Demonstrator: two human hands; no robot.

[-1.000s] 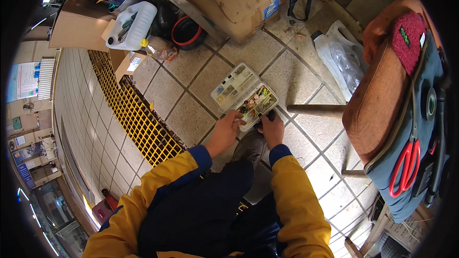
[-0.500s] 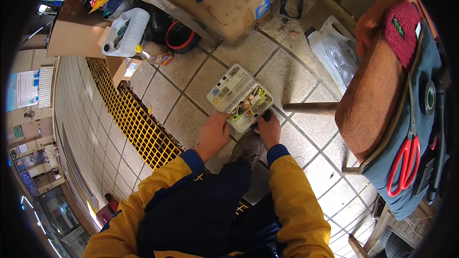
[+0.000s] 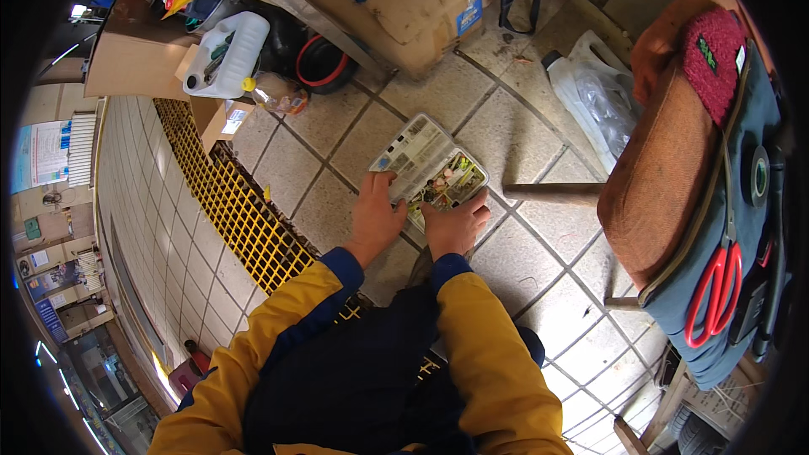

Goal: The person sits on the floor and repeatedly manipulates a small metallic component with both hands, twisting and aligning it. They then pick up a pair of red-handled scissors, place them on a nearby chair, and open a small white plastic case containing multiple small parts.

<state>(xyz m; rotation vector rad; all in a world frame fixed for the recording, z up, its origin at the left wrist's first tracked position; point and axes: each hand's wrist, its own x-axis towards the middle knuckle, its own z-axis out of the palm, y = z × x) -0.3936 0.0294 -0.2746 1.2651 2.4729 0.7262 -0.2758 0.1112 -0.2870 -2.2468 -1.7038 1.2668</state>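
Note:
An open clear plastic compartment box [image 3: 423, 126] full of small mixed parts is in front of me. Its lid is folded back to the left, and yellow-green and pinkish bits lie in the near right half. My left hand [image 3: 377, 217] is at the box's left side, its bent fingers gripping the lid's edge. Across the near side lies my right hand [image 3: 455, 226], thumb at the parts and fingers curled around the near right corner. Its palm hides part of the box's near edge.
Right of me stands an orange-brown padded seat [image 3: 649, 194] with a blue tool pouch holding red-handled scissors [image 3: 713, 293]. A yellow floor grating [image 3: 232, 194] runs at left. Far off are a cut white jug [image 3: 240, 59], a cardboard box [image 3: 434, 8] and a plastic-wrapped container [image 3: 590, 88].
My right hand has shifted left from the box's right corner onto its near side, and the dark item beside it no longer shows. My left hand has moved farther up the lid's edge.

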